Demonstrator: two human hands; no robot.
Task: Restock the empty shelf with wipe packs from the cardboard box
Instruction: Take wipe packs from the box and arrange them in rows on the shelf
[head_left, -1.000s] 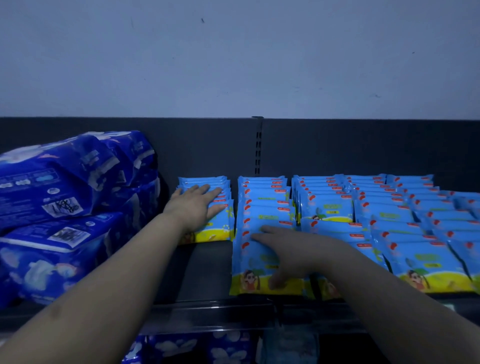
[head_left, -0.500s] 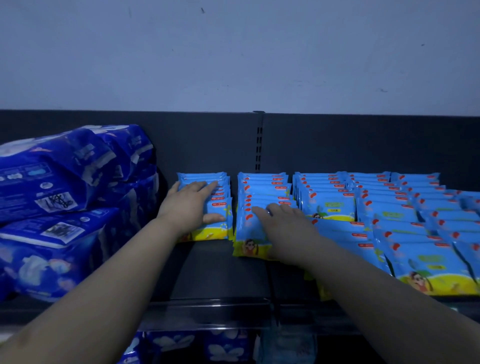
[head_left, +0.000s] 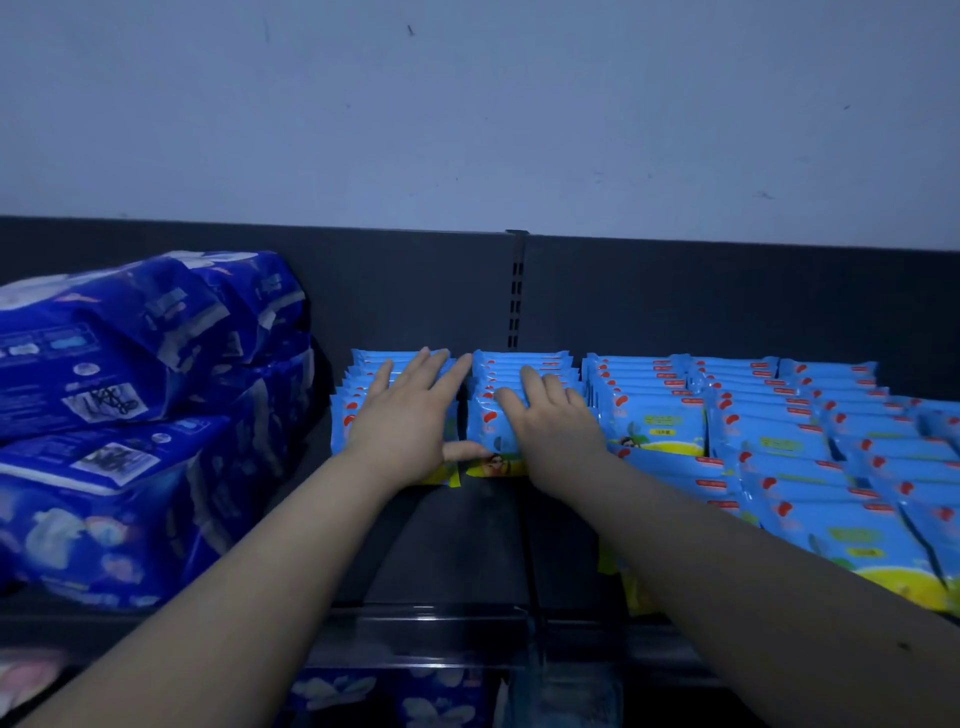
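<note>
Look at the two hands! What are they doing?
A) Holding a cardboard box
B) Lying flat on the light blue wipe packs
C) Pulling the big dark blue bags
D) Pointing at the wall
B: the left hand and the right hand each rest with straight fingers on top of a row of wipe packs on the shelf.

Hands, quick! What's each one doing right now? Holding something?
Left hand: open, flat on the leftmost row of wipe packs.
Right hand: open, flat on the next row, holding nothing.
</note>
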